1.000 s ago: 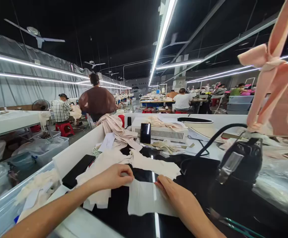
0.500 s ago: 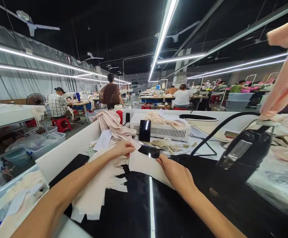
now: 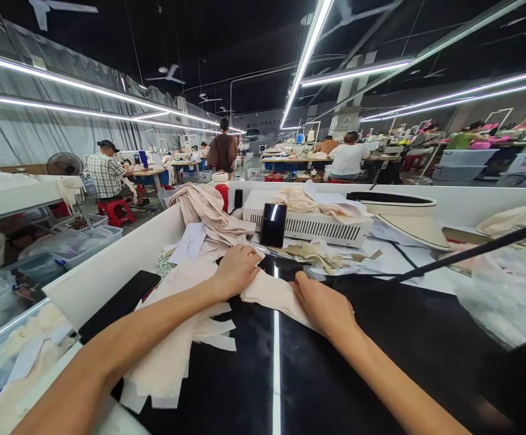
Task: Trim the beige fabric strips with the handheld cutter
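Observation:
A cream piece of fabric (image 3: 269,295) stretches between my two hands over a glossy black work surface (image 3: 240,386). My left hand (image 3: 238,270) is closed at the far left end, its fingers curled down over the edge. At the other end my right hand (image 3: 325,305) pinches the cloth between thumb and fingers. The fabric looks layered along its near edge. Beneath my left forearm lies a stack of cream fabric pieces (image 3: 167,362) with stepped, strip-like ends. My left fingertips are partly hidden.
Behind my hands stand a phone (image 3: 273,225) and a white vented box (image 3: 306,229). A black phone-like slab (image 3: 122,302) lies left. Fabric scraps (image 3: 321,257), a sun visor (image 3: 403,220) and a plastic bag (image 3: 503,296) sit further right. A black cable (image 3: 467,257) crosses the right side.
My left hand has turned palm down over the fabric's end, which was pinched before. The view has shifted, and the black handheld machine with the pink cloth has left the right side.

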{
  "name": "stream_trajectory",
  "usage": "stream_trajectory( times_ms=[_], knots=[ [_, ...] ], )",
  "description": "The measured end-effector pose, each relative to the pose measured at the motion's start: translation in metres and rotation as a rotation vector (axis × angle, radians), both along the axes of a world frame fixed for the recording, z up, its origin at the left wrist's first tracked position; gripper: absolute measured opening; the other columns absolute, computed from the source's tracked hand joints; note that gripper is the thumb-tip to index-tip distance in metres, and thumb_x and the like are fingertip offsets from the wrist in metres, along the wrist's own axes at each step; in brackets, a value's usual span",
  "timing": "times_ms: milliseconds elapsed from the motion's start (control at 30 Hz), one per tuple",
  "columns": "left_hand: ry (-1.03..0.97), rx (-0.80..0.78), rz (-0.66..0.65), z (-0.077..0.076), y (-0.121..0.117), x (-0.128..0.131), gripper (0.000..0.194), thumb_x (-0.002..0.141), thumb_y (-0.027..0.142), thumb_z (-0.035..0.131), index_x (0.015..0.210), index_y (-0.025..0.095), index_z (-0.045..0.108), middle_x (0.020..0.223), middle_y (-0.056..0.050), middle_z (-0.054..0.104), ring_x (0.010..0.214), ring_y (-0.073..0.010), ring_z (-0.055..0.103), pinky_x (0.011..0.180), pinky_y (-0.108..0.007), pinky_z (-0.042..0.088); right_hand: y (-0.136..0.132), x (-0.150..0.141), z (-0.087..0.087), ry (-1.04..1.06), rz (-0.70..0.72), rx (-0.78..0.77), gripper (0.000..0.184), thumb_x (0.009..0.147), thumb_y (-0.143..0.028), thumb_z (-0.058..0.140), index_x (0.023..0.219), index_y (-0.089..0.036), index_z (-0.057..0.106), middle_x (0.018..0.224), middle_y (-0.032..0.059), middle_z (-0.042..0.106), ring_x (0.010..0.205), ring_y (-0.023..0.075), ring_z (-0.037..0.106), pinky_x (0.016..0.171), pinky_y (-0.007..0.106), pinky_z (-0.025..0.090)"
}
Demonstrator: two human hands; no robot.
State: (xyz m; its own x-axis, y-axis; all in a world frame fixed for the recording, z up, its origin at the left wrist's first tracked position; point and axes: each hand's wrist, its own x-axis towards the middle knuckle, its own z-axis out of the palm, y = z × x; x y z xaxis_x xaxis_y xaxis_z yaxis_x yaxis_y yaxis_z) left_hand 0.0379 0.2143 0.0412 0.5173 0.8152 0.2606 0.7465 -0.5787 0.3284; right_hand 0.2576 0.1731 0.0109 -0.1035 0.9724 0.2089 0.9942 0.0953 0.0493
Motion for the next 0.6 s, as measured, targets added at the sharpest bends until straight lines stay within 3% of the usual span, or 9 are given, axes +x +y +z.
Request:
stream_trajectory(
  times_ms=[133, 233, 433, 600],
  knots=[
    [0.102, 0.036, -0.164, -0.007, -0.009, 0.014, 0.029, 0.111, 0.027, 0.057, 0.134, 0.017, 0.070, 0.147, -0.013, 0.066, 0.142, -0.0290, 0.058, 0.123, -0.042, 0.043, -0.001, 0.000, -0.001, -0.032, 0.000, 0.010, 0.020, 0.113, -0.028, 0.045, 0.106, -0.020, 0.062, 0.087, 0.0098, 0.079, 0.084, 0.0267, 0.083, 0.054, 0.027, 0.039],
    [0.171, 0.029, -0.223, -0.017, -0.008, 0.018, 0.031, 0.111, 0.035, 0.058, 0.133, 0.016, 0.069, 0.149, -0.016, 0.065, 0.141, -0.0328, 0.060, 0.119, -0.047, 0.047, -0.001, 0.000, -0.001, -0.055, -0.006, 0.018, 0.021, 0.113, -0.031, 0.047, 0.106, -0.021, 0.064, 0.084, 0.0080, 0.079, 0.081, 0.0266, 0.082, 0.053, 0.027, 0.037],
    [0.209, 0.019, -0.219, -0.034, -0.001, 0.013, 0.043, 0.114, 0.038, 0.051, 0.148, 0.013, 0.060, 0.155, -0.021, 0.060, 0.146, -0.0364, 0.057, 0.119, -0.053, 0.045, 0.003, 0.012, 0.001, -0.104, -0.003, 0.100, 0.023, 0.112, -0.028, 0.048, 0.106, -0.021, 0.069, 0.086, 0.0100, 0.080, 0.082, 0.0277, 0.081, 0.055, 0.028, 0.036],
    [0.190, 0.015, -0.210, -0.041, 0.001, 0.013, 0.044, 0.115, 0.039, 0.048, 0.152, 0.018, 0.057, 0.162, -0.019, 0.056, 0.151, -0.0347, 0.052, 0.122, -0.054, 0.041, -0.001, 0.023, 0.000, -0.123, 0.046, 0.238, 0.027, 0.108, -0.017, 0.047, 0.100, -0.016, 0.072, 0.097, 0.0176, 0.079, 0.101, 0.0332, 0.076, 0.075, 0.037, 0.048]
  ],
)
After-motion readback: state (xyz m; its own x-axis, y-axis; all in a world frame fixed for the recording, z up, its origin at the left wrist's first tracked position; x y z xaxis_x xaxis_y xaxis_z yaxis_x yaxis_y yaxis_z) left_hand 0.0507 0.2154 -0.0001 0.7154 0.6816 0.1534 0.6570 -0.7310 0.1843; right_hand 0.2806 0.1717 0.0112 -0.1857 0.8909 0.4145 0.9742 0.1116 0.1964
